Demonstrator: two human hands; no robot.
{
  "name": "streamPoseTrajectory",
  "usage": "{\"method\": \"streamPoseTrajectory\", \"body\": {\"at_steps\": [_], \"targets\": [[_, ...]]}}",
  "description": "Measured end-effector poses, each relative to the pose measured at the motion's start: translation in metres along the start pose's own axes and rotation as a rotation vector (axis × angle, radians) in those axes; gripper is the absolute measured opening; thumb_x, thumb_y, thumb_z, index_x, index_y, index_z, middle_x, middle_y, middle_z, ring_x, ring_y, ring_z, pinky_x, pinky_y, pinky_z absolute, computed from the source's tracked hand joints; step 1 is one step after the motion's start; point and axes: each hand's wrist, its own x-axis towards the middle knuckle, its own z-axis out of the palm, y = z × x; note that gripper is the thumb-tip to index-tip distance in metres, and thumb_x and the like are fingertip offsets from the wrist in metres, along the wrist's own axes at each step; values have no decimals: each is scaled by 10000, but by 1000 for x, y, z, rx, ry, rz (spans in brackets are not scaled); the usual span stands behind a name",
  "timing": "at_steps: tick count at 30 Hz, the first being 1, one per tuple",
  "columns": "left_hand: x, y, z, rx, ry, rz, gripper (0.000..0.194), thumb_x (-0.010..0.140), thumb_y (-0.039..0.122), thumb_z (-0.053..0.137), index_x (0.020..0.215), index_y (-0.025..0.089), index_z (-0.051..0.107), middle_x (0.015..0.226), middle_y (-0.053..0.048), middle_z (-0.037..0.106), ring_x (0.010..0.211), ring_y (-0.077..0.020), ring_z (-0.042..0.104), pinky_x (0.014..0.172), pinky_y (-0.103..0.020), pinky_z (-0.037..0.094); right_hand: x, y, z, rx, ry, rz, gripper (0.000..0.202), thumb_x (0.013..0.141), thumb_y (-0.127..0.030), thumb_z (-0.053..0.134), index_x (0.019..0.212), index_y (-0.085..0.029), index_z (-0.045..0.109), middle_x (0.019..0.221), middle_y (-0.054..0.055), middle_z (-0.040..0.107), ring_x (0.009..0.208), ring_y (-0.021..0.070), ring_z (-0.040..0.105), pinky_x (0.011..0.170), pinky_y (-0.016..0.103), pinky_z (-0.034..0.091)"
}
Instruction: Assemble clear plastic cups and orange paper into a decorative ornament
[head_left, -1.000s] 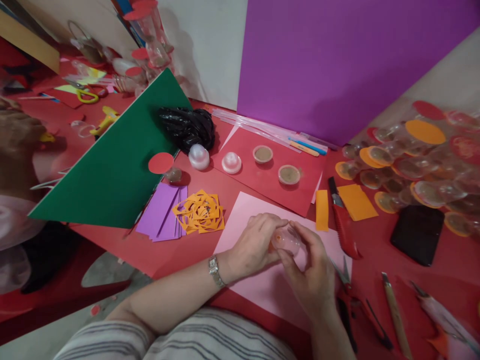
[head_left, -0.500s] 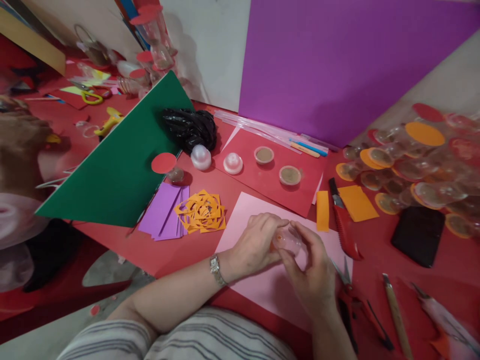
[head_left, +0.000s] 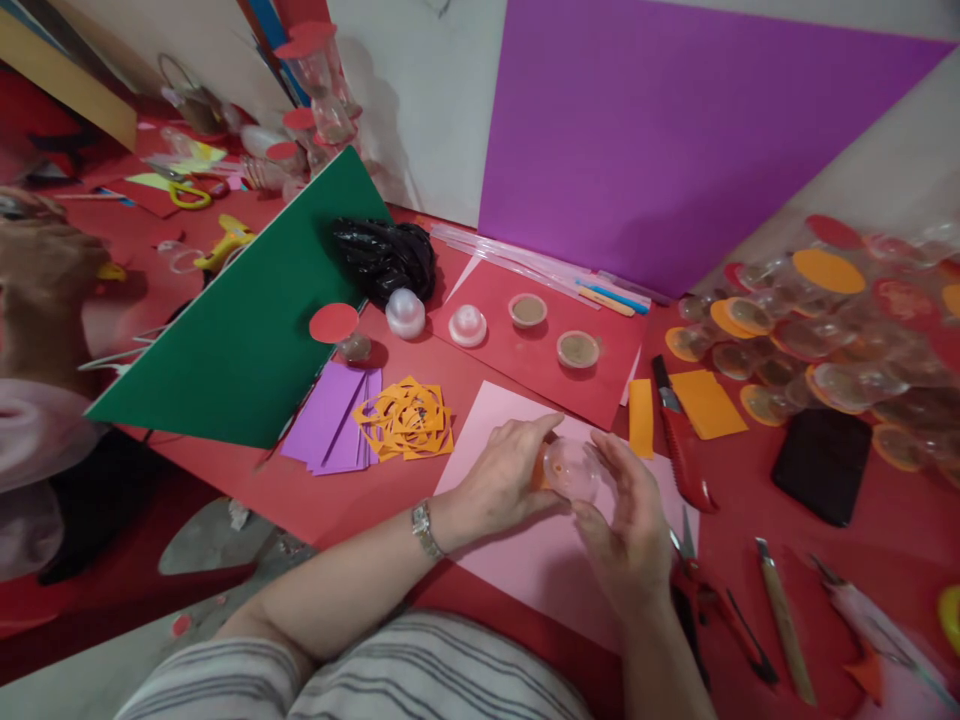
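A small clear plastic dome [head_left: 571, 468] is between my two hands above the pink sheet [head_left: 517, 560]. My left hand [head_left: 502, 475] grips it from the left, with an orange piece [head_left: 538, 466] showing beside its fingers. Around the dome's right side curl the thumb and fingers of my right hand [head_left: 630, 520]. Beyond my hands, two clear cups of brown sand, the left cup [head_left: 527, 311] and the right cup [head_left: 577, 350], stand on a red sheet [head_left: 517, 365]. A white-rimmed dome [head_left: 468, 326] sits beside them.
At right lie a red-handled knife [head_left: 688, 460], scissors [head_left: 697, 580], a wooden-handled cutter [head_left: 784, 620] and a black phone [head_left: 823, 465]. Sand-filled hourglasses [head_left: 832, 340] are stacked behind. Orange cutouts [head_left: 409, 420], purple strips [head_left: 334, 420] and a leaning green board [head_left: 247, 340] are left. Another person's hand [head_left: 52, 260] shows far left.
My right fingers have spread slightly and shifted off the top of the dome, so more of it shows. The view has shifted slightly; the table items stay put.
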Motion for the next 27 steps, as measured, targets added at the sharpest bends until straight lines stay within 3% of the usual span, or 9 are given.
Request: {"method": "streamPoseTrajectory", "body": {"at_steps": [5, 10, 21, 27], "targets": [[-1, -1, 1, -60, 9, -16, 796, 784, 245, 825, 1454, 195, 398, 1229, -142, 651, 1135, -298, 605, 953, -476, 520, 4, -3, 0, -14, 4, 6, 629, 914, -470, 664, 1455, -209, 478, 1387, 177, 603, 1288, 332, 598, 1058, 571, 517], [0, 0, 0, -51, -11, 7, 765, 783, 181, 796, 1438, 192, 400, 1216, -131, 665, 1108, -286, 607, 958, -480, 515, 9, -15, 7, -131, 24, -47, 554, 908, -450, 674, 1406, -240, 551, 1318, 132, 661, 1187, 286, 668, 957, 470, 597], [2, 1, 2, -25, -3, 9, 618, 835, 215, 732, 1382, 207, 446, 1201, -120, 690, 1107, -281, 633, 945, -464, 512, 15, -24, 7, -190, 5, -24, 440, 922, -414, 642, 1323, -237, 608, 1239, 114, 717, 1113, 257, 711, 903, 423, 625], [0, -3, 4, 33, -7, 21, 670, 818, 233, 749, 1395, 176, 413, 1246, -152, 648, 1140, -304, 605, 940, -484, 515, 15, -22, 9, -200, 25, -76, 429, 933, -393, 644, 1330, -239, 593, 1228, 103, 715, 1109, 246, 708, 898, 400, 620]]}}
